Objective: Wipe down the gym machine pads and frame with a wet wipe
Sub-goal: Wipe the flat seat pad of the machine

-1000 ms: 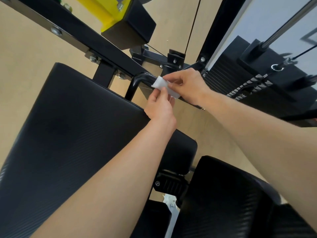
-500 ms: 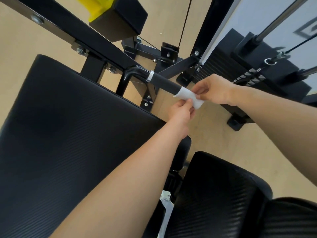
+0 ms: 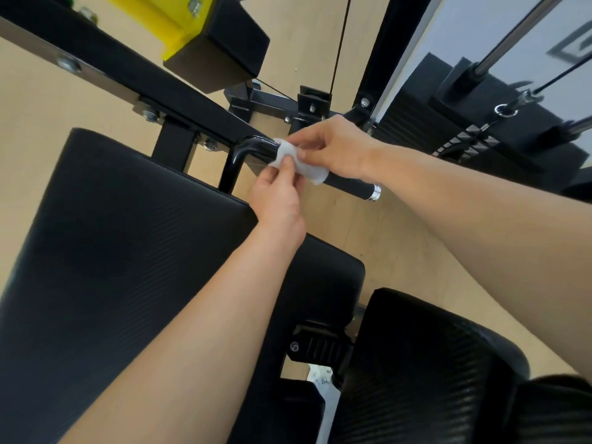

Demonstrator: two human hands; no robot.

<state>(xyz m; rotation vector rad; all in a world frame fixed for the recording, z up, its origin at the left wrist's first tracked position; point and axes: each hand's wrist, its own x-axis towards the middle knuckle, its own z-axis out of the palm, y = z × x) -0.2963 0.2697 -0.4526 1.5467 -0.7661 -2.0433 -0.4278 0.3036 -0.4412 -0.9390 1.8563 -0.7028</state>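
Tan gym floor (image 3: 368, 238), black back pad (image 3: 128, 251) — handle (image 3: 349, 184) runs upper-left to lower-right; left hand (image 3: 278, 201) and right hand (image 3: 333, 145) pinch wet wipe (image 3: 312, 174) round it.

The bare left forearm (image 3: 192, 315) rises from the lower left of the frame toward the centre, and the left hand (image 3: 277, 193) at its end shows its back to the camera, with thumb and fingertips reaching upward to pinch the lower edge of a white wipe (image 3: 298, 163). The bare right forearm (image 3: 464, 225) enters from the right edge and slants up and to the left. The right hand (image 3: 330, 145) sits just above the left hand, wrist bent, its fingers curled down over the top of the wipe and gripping it.
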